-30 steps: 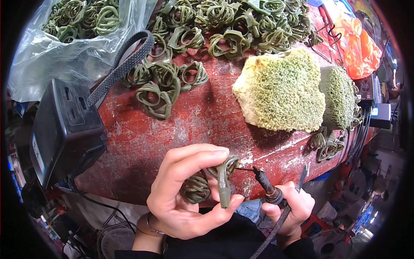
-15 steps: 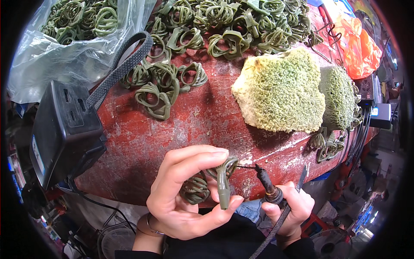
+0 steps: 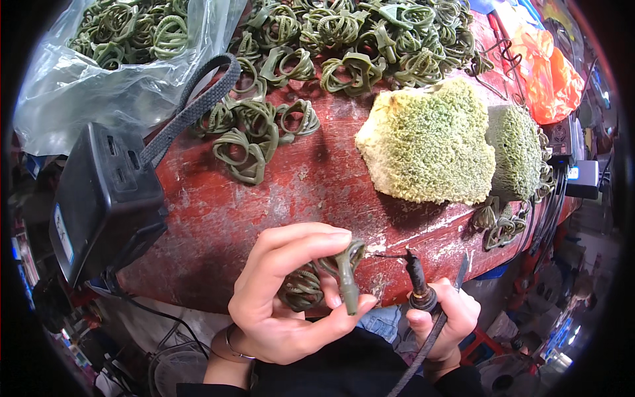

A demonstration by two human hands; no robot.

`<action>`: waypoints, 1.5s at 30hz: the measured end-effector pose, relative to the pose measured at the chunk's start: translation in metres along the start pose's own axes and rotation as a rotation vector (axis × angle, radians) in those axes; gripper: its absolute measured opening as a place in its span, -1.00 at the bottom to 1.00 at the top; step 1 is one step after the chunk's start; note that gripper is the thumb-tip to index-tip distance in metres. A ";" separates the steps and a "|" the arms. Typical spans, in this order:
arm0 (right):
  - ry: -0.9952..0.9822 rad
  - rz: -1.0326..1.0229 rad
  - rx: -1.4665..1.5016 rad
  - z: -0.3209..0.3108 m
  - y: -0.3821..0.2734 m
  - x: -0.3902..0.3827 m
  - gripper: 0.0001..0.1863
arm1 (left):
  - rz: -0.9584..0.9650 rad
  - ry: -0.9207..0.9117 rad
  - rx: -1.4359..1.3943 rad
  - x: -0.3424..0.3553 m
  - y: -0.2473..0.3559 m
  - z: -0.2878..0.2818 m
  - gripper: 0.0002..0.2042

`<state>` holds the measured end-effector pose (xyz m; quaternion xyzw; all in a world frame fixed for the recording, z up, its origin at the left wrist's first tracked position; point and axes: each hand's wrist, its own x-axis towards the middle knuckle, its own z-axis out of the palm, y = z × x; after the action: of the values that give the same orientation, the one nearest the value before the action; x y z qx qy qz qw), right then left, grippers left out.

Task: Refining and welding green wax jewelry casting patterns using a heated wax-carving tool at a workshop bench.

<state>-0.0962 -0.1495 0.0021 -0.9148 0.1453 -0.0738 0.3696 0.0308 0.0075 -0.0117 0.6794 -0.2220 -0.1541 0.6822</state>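
The person's left hand (image 3: 284, 298) is curled around a small olive-green wax ring model (image 3: 344, 268), thumb and forefinger pinching its stem so the loop stands up near the front edge of the red worktable (image 3: 264, 198). A second green piece (image 3: 301, 288) sits tucked in the palm behind it. The fingers are closed firmly, not spread.

The right hand (image 3: 443, 317) is wrapped tight around the dark handle of a heated wax pen (image 3: 418, 281), with its cord trailing down toward the lap. The thin metal tip points left at the ring, close to it; I cannot tell whether it touches.

On the table beyond lie a scatter of similar green rings (image 3: 258, 135), two rough green-yellow sponges (image 3: 430, 142), and a clear plastic bag (image 3: 79, 86) full of more rings. A black box with a strap (image 3: 106, 198) sits at the left edge.
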 end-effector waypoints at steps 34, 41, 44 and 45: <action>0.274 0.167 0.513 0.035 -0.046 0.006 -0.64 | 0.364 0.126 0.354 -0.010 -0.004 0.004 -0.63; 0.259 0.368 0.784 0.024 -0.044 0.006 -0.86 | 0.181 -0.008 0.062 -0.005 0.000 0.002 -0.56; 0.208 0.505 1.156 0.017 -0.053 0.016 -0.91 | 0.195 -0.140 -0.018 -0.003 -0.001 -0.003 -0.57; 0.157 0.528 1.147 0.015 -0.052 0.015 -0.94 | 0.163 -0.198 -0.059 -0.003 0.000 -0.006 -0.57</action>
<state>-0.0673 -0.1091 0.0277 -0.4965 0.3299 -0.1133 0.7949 0.0314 0.0136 -0.0117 0.6200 -0.3381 -0.1708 0.6871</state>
